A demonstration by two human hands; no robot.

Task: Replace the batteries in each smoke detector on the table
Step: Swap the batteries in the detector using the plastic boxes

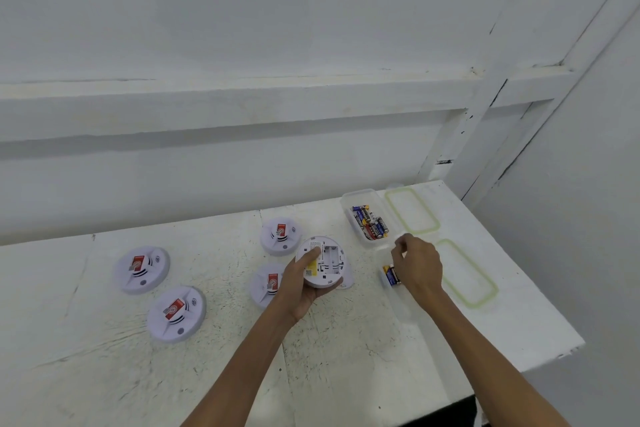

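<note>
From the head view, the left hand (300, 282) is cupping an upturned smoke detector (322, 262) above the white surface (104, 374), its grip wrapping the rim from below with the thumb lying across the label; the battery bay beside the thumb is showing empty. Three face-up detectors are lying left of that grip: one just behind it (280, 236), one partly hidden under the wrist (266, 284), and a pair well off to the left (142, 269) (176, 314). The right hand (417, 265) is hovering with fingertips pinched together; whether anything is between them, I cannot tell. Just beyond its grip a clear tub (353, 199) is holding batteries (370, 222). A couple more batteries (390, 274) are lying just left of the wrist in a second clear tub (403, 305). Two green-rimmed lids (412, 210) (467, 272) are resting to the right.
</note>
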